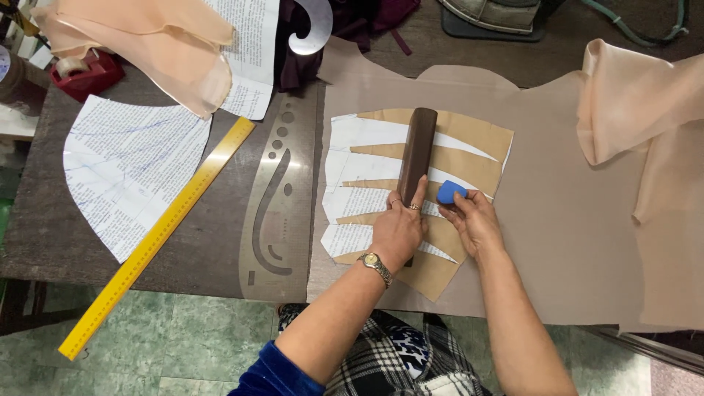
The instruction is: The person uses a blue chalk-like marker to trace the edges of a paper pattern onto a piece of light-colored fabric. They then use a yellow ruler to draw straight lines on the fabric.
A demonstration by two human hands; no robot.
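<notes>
A slashed paper pattern piece (352, 187), white and tan, lies spread like a fan on beige fabric (557, 205). A dark brown wooden bar (416, 150) rests lengthwise on the pattern as a weight. My left hand (398, 229), with rings and a wristwatch, presses flat on the bar's near end and the pattern. My right hand (475, 218) pinches a blue piece of tailor's chalk (449, 192) against the pattern's right side, just beside the bar.
A yellow ruler (158, 235) lies diagonally across the dark table, next to a grey curve template (282, 213). A white printed paper pattern (125, 172) is at left, peach fabric (158, 44) at upper left and more (638, 103) at right. A red tape dispenser (84, 72) sits far left.
</notes>
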